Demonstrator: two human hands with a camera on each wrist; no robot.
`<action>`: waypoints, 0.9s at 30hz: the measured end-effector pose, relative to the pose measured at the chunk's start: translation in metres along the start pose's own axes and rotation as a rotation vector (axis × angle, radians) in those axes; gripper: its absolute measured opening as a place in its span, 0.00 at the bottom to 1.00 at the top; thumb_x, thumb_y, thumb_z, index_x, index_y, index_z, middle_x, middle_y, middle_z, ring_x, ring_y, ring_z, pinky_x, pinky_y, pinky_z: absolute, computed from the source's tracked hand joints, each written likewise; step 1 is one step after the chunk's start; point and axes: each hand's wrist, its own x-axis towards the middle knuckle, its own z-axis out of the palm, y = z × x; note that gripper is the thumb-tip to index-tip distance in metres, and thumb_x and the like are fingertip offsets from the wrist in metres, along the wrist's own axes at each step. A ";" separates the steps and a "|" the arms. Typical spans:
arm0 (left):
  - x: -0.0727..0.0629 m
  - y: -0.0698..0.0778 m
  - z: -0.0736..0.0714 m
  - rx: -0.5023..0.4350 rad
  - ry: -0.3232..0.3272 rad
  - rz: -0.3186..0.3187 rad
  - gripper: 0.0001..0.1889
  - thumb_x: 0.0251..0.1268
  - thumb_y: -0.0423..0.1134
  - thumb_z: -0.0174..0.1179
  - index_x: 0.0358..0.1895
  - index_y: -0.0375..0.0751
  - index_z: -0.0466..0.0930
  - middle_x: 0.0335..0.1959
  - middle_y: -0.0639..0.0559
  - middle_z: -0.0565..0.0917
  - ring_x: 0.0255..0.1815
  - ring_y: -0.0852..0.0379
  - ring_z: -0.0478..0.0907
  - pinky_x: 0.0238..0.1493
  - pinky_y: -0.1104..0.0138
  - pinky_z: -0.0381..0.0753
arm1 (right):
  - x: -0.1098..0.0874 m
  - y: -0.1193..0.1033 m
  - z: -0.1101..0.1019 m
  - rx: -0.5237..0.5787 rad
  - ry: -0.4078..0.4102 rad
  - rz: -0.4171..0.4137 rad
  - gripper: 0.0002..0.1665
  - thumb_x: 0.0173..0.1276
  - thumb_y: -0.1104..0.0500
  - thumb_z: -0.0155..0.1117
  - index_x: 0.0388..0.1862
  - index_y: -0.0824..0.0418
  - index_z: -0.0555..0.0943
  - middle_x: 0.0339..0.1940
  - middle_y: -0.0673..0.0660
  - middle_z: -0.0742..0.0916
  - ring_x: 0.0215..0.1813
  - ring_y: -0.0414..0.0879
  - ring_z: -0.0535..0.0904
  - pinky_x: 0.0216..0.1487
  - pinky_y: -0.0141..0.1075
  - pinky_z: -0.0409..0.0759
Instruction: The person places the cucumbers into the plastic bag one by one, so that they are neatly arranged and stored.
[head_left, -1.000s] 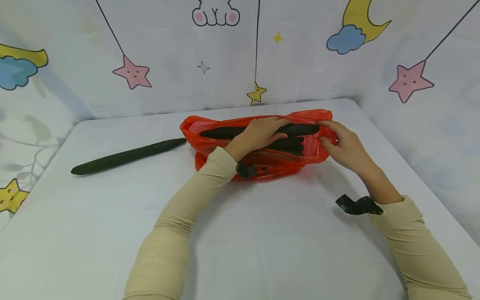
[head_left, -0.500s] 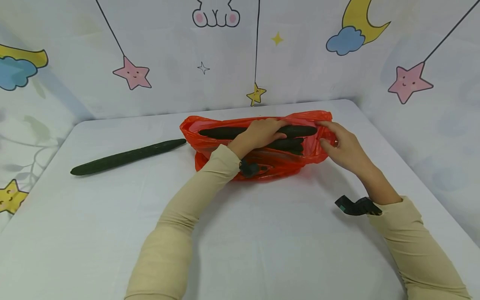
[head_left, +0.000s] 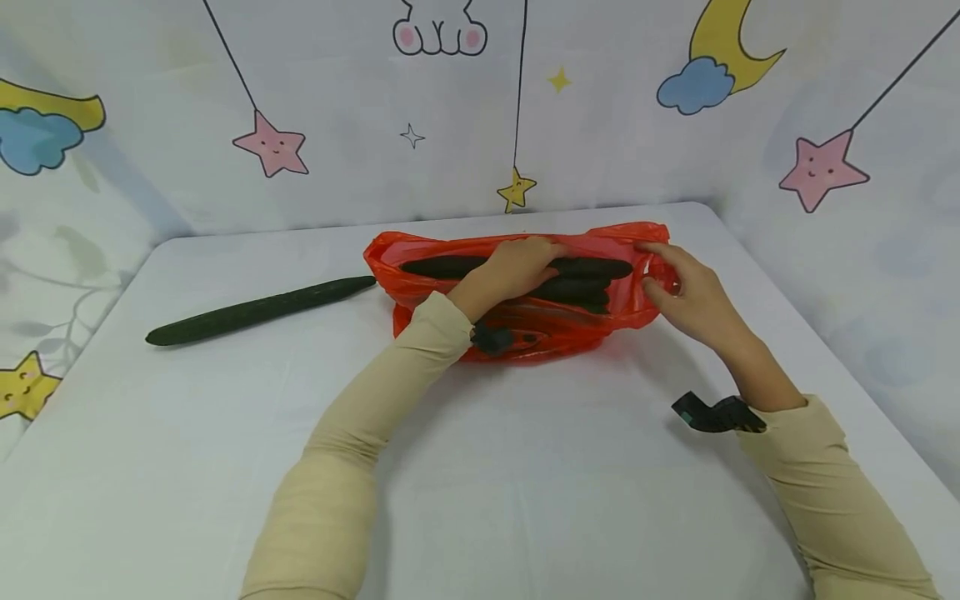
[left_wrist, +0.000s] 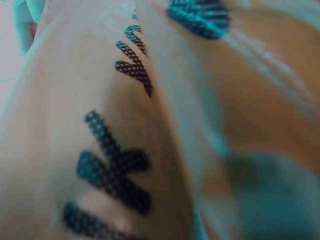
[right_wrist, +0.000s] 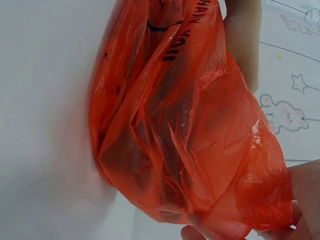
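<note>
A red plastic bag [head_left: 558, 321] lies at the back of the table, its mouth spread wide. My left hand [head_left: 513, 268] reaches over the front rim and grips a long dark green cucumber [head_left: 600, 267] lying lengthwise in the mouth. Below it, more cucumbers [head_left: 573, 288] show inside, partly covered by the hand and the bag. At the right end, my right hand [head_left: 693, 292] holds the bag's edge between thumb and fingers. Printed plastic of the bag [left_wrist: 110, 150] fills the left wrist view. In the right wrist view, part of the right hand [right_wrist: 306, 192] shows behind the bag's end.
Another long cucumber [head_left: 262, 311] lies at a slant on the white table [head_left: 480, 467], left of the bag, its tip close to the bag's left end. A patterned cloth backdrop [head_left: 322, 75] rises just behind the table's back edge.
The cucumber under my left hand has sunk slightly lower in the bag. My right hand keeps its place at the bag's right end. The head view has shifted a little.
</note>
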 end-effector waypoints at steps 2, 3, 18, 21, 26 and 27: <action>-0.004 -0.002 0.000 0.010 0.011 0.005 0.23 0.75 0.42 0.53 0.71 0.51 0.69 0.65 0.52 0.75 0.65 0.55 0.72 0.58 0.56 0.77 | 0.000 0.000 0.001 0.001 -0.003 0.004 0.30 0.72 0.64 0.51 0.72 0.66 0.64 0.68 0.69 0.71 0.58 0.65 0.69 0.43 0.39 0.78; -0.006 -0.003 0.001 0.012 0.020 0.007 0.23 0.75 0.41 0.53 0.70 0.51 0.69 0.65 0.52 0.75 0.65 0.55 0.72 0.58 0.57 0.77 | -0.001 0.001 0.001 0.002 -0.003 0.007 0.30 0.72 0.64 0.51 0.72 0.66 0.64 0.68 0.69 0.71 0.57 0.65 0.69 0.42 0.34 0.76; -0.059 -0.024 0.001 0.048 0.273 0.093 0.13 0.72 0.41 0.56 0.55 0.48 0.83 0.55 0.53 0.82 0.45 0.58 0.82 0.42 0.65 0.81 | 0.000 0.003 0.006 0.009 -0.011 0.023 0.31 0.72 0.63 0.55 0.73 0.66 0.63 0.68 0.70 0.70 0.59 0.67 0.69 0.44 0.49 0.80; -0.070 -0.026 0.002 0.070 0.365 0.117 0.12 0.71 0.39 0.55 0.52 0.47 0.85 0.51 0.53 0.84 0.42 0.58 0.83 0.35 0.67 0.81 | 0.000 0.003 0.006 0.006 -0.013 0.019 0.32 0.71 0.63 0.56 0.73 0.66 0.63 0.68 0.70 0.70 0.59 0.67 0.69 0.45 0.51 0.80; -0.085 -0.030 -0.003 0.084 0.489 0.168 0.11 0.69 0.37 0.56 0.49 0.46 0.86 0.46 0.52 0.86 0.42 0.56 0.84 0.31 0.68 0.81 | 0.001 0.002 0.003 -0.009 -0.008 0.017 0.32 0.71 0.62 0.56 0.72 0.66 0.63 0.68 0.70 0.70 0.60 0.67 0.68 0.45 0.49 0.79; -0.087 -0.031 -0.003 0.083 0.514 0.183 0.11 0.68 0.36 0.57 0.49 0.45 0.86 0.45 0.51 0.87 0.41 0.55 0.84 0.32 0.68 0.81 | 0.001 0.002 0.003 -0.010 -0.007 0.018 0.32 0.71 0.62 0.56 0.73 0.66 0.63 0.68 0.70 0.70 0.60 0.67 0.68 0.45 0.50 0.79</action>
